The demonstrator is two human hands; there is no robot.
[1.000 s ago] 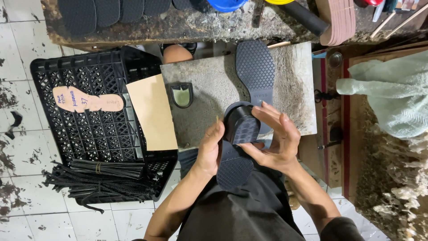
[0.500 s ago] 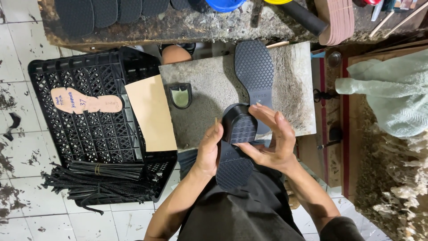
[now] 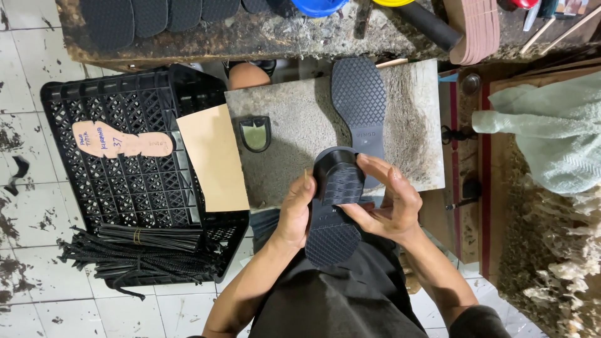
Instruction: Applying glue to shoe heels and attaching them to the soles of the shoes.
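A black rubber shoe sole with a raised heel [image 3: 335, 209] is held over my lap, tread side up. My left hand [image 3: 294, 209] grips its left edge. My right hand [image 3: 385, 203] cups the right side, with fingers curled over the heel end. A second black sole [image 3: 360, 100] lies tread up on the grey stone slab [image 3: 288, 131] just beyond my hands. A small black heel piece [image 3: 255, 133] with a pale centre rests on the slab to the left.
A black plastic crate [image 3: 131, 181] stands at left, bearing a tan insole pattern [image 3: 119, 141] and a beige card sheet [image 3: 216, 159]; bundled black strips [image 3: 138, 253] lie at its near edge. More soles [image 3: 150, 15] line the far bench. A pale green cloth [image 3: 544, 138] lies at right.
The sole stays in both hands; my right fingers have shifted slightly over the heel end. Nothing else has moved.
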